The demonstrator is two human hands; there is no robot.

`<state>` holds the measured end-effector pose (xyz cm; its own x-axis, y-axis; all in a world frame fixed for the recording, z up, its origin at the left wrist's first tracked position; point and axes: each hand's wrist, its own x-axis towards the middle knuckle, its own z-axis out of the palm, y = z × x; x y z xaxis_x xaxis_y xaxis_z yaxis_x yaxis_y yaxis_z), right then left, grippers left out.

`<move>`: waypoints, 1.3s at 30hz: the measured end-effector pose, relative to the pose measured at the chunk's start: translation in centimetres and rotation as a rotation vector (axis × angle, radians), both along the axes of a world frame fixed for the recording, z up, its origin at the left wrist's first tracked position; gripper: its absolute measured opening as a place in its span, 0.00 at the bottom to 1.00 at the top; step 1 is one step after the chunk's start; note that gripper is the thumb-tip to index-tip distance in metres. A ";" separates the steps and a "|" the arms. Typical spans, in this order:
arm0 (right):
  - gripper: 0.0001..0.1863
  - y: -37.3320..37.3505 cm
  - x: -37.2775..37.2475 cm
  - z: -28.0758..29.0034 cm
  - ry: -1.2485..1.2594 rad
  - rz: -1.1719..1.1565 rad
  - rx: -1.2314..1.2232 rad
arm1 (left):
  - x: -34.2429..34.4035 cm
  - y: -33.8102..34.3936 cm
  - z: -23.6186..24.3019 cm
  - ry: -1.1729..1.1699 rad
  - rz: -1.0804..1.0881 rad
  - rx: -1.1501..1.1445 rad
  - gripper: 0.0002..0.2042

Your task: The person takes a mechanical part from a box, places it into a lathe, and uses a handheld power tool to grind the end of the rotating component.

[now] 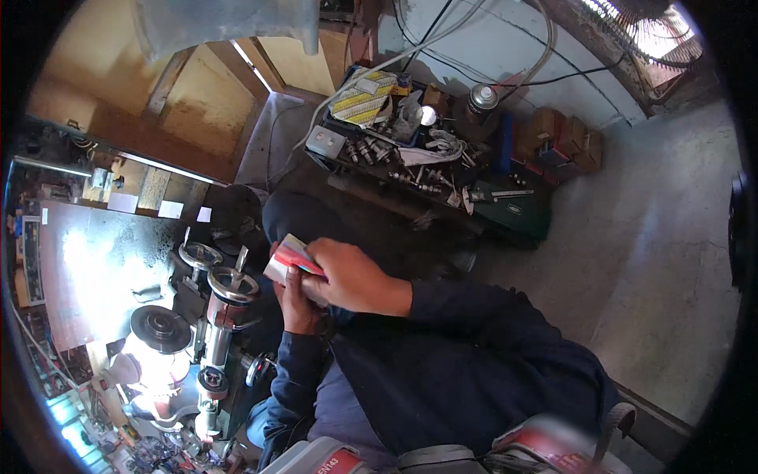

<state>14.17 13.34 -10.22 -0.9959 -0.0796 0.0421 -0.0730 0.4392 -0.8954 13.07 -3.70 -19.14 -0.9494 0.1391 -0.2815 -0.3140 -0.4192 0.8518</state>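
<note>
A small flat red-and-white packet (pixel 292 257) is held in front of me over my lap. My left hand (pixel 297 302) grips it from below, with the thumb upright against its near side. My right hand (pixel 343 276) is closed on its right part, and its curled fingers partly hide the packet and the left hand's fingers.
At my left stands a machine with metal handwheels (pixel 233 284), a dark disc (pixel 160 328) and a glaring lamp. Ahead, a low bench holds metal parts (pixel 375 150), a caliper (pixel 505 193) and a spray can (pixel 483 98). Cardboard boxes (pixel 580 142) sit beside it. Concrete floor (pixel 632 284) lies right.
</note>
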 end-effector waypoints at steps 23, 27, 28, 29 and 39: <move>0.20 0.4 -1.5 -9.9 -0.523 -0.008 -1.715 | -2.4 2.0 10.1 0.307 -0.126 -0.546 0.37; 0.14 1.6 -3.3 -8.2 -0.261 -0.235 -1.060 | -2.4 2.7 7.4 0.315 0.038 -0.177 0.34; 0.13 2.5 -3.4 -6.5 -0.381 -0.276 -1.260 | -2.4 0.7 5.1 0.148 0.134 -0.029 0.32; 0.12 3.4 -3.4 -5.5 -0.499 -0.322 -1.462 | -3.0 0.6 5.5 0.028 0.220 -0.003 0.32; 0.25 7.1 -3.5 -7.2 -0.298 0.069 -1.604 | -6.3 4.7 5.6 0.032 -0.038 0.485 0.34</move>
